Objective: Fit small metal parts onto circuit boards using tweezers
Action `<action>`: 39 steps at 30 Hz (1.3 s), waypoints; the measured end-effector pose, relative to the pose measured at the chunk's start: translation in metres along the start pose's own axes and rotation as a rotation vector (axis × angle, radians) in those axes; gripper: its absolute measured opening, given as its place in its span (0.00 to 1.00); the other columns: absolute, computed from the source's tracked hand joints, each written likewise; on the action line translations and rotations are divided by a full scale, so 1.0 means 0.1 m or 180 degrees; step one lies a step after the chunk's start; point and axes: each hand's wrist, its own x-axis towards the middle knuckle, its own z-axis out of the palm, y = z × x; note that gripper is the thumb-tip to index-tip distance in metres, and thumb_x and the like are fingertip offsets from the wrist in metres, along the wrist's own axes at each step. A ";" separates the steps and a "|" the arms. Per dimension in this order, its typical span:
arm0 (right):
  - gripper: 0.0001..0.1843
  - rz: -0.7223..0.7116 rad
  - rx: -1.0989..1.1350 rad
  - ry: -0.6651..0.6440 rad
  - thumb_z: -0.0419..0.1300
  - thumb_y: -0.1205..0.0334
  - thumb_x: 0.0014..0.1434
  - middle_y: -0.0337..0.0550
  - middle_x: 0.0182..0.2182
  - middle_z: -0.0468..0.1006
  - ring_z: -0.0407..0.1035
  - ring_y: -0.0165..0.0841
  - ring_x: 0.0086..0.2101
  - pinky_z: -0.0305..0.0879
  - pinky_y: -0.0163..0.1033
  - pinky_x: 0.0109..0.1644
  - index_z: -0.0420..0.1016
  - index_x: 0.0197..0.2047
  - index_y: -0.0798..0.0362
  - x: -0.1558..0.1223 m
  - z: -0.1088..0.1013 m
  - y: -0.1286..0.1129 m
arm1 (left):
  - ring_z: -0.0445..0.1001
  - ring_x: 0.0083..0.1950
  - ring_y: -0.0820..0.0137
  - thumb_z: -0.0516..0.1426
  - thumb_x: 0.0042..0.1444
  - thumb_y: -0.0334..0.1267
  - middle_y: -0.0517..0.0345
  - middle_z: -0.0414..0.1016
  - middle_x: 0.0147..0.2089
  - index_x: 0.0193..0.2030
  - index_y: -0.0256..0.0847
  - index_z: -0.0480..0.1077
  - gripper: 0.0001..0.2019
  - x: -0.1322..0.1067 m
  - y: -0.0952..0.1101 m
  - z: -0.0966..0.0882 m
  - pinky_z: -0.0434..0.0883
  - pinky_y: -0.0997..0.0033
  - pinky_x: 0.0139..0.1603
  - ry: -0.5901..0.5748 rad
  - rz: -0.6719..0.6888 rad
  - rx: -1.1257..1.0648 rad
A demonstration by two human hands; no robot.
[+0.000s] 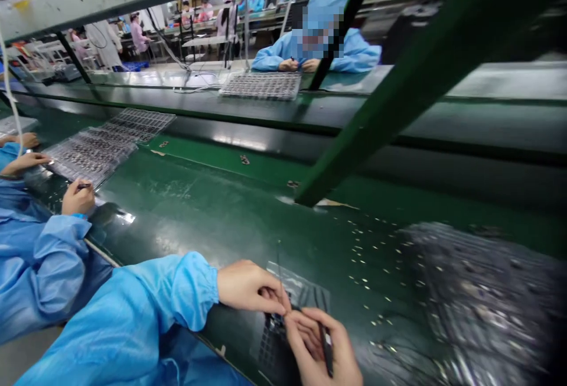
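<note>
My left hand [254, 288] is closed, its fingertips pinched together on something too small to make out. My right hand [321, 347] meets it fingertip to fingertip. Lying across the right hand's fingers is a pair of black tweezers [326, 347], their tips pointing away from me. Beneath both hands a clear plastic sheet [261, 339] rests on the green table, with a dark gridded piece [268, 347] on it. Whatever sits between the touching fingertips is mostly hidden.
Small shiny parts [365, 282] lie scattered right of my hands, beside a blurred stack of clear trays [487, 297]. A green post [376, 120] slants across the table [212, 197]. At left, a co-worker's hand [78, 197] is near filled trays [93, 149]. Another person [274, 49] sits opposite.
</note>
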 end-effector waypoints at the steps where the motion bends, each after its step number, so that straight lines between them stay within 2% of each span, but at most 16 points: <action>1: 0.22 0.0038 0.0001 -0.0024 0.69 0.55 0.42 0.42 0.29 0.78 0.75 0.34 0.32 0.72 0.33 0.38 0.67 0.38 0.53 0.00 0.00 0.00 | 0.76 0.37 0.75 0.59 0.55 0.34 0.58 0.79 0.37 0.41 0.39 0.75 0.07 0.00 -0.01 0.00 0.68 0.83 0.39 0.0037 -0.0064 -0.0166; 5: 0.19 0.0045 -0.0038 -0.0148 0.66 0.55 0.46 0.42 0.29 0.77 0.74 0.34 0.31 0.71 0.34 0.37 0.67 0.38 0.53 0.00 0.00 -0.01 | 0.75 0.34 0.75 0.61 0.53 0.36 0.58 0.78 0.34 0.43 0.37 0.73 0.11 0.01 -0.01 -0.01 0.69 0.81 0.38 0.0124 -0.0270 -0.0500; 12: 0.14 -0.0234 -0.0276 -0.0089 0.62 0.59 0.50 0.38 0.26 0.74 0.70 0.30 0.26 0.68 0.32 0.33 0.65 0.39 0.53 -0.02 0.04 0.00 | 0.73 0.31 0.76 0.60 0.52 0.35 0.59 0.77 0.32 0.45 0.37 0.73 0.13 0.01 0.01 0.01 0.68 0.82 0.35 0.0028 -0.0238 -0.0520; 16: 0.15 -0.0216 -0.0273 -0.0055 0.62 0.58 0.50 0.38 0.25 0.74 0.71 0.31 0.26 0.70 0.33 0.33 0.66 0.40 0.53 -0.02 0.05 -0.01 | 0.72 0.30 0.77 0.60 0.52 0.35 0.60 0.76 0.31 0.44 0.37 0.73 0.12 0.02 -0.01 0.02 0.68 0.81 0.34 0.0054 -0.0225 -0.0586; 24: 0.16 -0.0137 -0.0163 0.0045 0.62 0.55 0.51 0.43 0.29 0.77 0.74 0.35 0.29 0.73 0.37 0.35 0.68 0.40 0.54 0.00 0.04 -0.07 | 0.70 0.29 0.77 0.60 0.51 0.33 0.60 0.74 0.29 0.42 0.34 0.71 0.11 0.08 0.00 -0.04 0.68 0.79 0.33 0.0035 -0.0653 -0.1120; 29: 0.16 -0.0082 -0.0106 -0.0028 0.63 0.56 0.51 0.40 0.26 0.76 0.73 0.33 0.28 0.72 0.36 0.35 0.67 0.41 0.53 0.00 0.04 -0.03 | 0.69 0.29 0.77 0.60 0.51 0.34 0.61 0.73 0.29 0.43 0.35 0.71 0.12 0.07 0.01 -0.02 0.67 0.79 0.33 -0.0047 -0.0655 -0.1045; 33: 0.18 -0.0018 -0.0135 -0.0063 0.65 0.54 0.49 0.42 0.28 0.78 0.74 0.34 0.29 0.72 0.35 0.36 0.68 0.40 0.53 0.00 0.02 0.01 | 0.69 0.29 0.78 0.60 0.50 0.34 0.61 0.74 0.30 0.43 0.36 0.72 0.13 0.03 0.02 -0.01 0.67 0.80 0.32 -0.0128 -0.0570 -0.0967; 35: 0.19 0.0065 -0.0132 -0.0048 0.64 0.51 0.50 0.44 0.29 0.79 0.75 0.35 0.31 0.72 0.36 0.38 0.69 0.40 0.53 0.01 0.01 0.01 | 0.70 0.28 0.77 0.61 0.49 0.34 0.60 0.75 0.29 0.42 0.35 0.73 0.13 0.07 -0.04 -0.14 0.68 0.80 0.32 -0.0084 -0.0592 -0.1080; 36: 0.20 0.0105 -0.0120 -0.0052 0.63 0.48 0.50 0.45 0.30 0.79 0.75 0.36 0.32 0.72 0.36 0.40 0.70 0.40 0.53 0.01 0.00 0.01 | 0.70 0.28 0.77 0.61 0.49 0.35 0.59 0.75 0.29 0.42 0.35 0.73 0.12 0.12 -0.09 -0.26 0.68 0.80 0.31 0.0041 -0.0649 -0.1136; 37: 0.21 0.0131 -0.0097 -0.0038 0.62 0.46 0.52 0.46 0.30 0.79 0.75 0.37 0.33 0.72 0.37 0.40 0.71 0.40 0.54 0.02 0.01 0.00 | 0.70 0.28 0.77 0.61 0.49 0.34 0.58 0.75 0.29 0.41 0.34 0.74 0.12 0.17 -0.15 -0.42 0.69 0.79 0.30 0.0329 -0.0767 -0.1150; 39: 0.25 0.0123 -0.0001 0.0066 0.58 0.41 0.54 0.45 0.27 0.79 0.74 0.35 0.29 0.72 0.36 0.37 0.73 0.42 0.55 0.02 0.03 0.00 | 0.71 0.28 0.75 0.61 0.50 0.34 0.56 0.76 0.30 0.41 0.34 0.74 0.11 0.30 -0.32 -0.87 0.71 0.78 0.29 0.1228 -0.1097 -0.1040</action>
